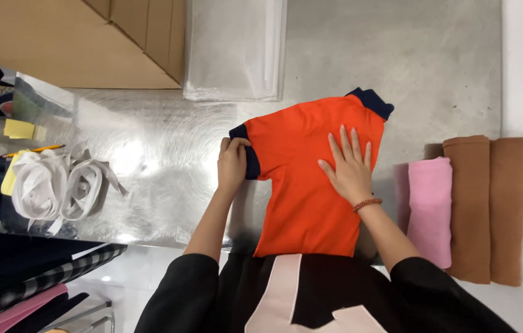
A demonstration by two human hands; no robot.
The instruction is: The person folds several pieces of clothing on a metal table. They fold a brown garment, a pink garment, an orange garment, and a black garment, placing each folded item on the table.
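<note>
An orange shirt (301,185) with a navy collar and navy sleeve cuffs lies flat on the shiny metal table (162,179), partly folded lengthwise. My left hand (232,163) pinches the navy cuff of the left sleeve at the shirt's left edge. My right hand (349,165) lies flat with fingers spread on the shirt's upper right part, pressing it down. A red bead bracelet circles my right wrist.
Folded brown (486,209) and pink (430,209) garments lie at the right. A stack of clear plastic bags (233,49) sits at the back, beside a cardboard box (76,40). Rolls of white ribbon (58,185) and a pencil lie at the left, with dark fabrics below.
</note>
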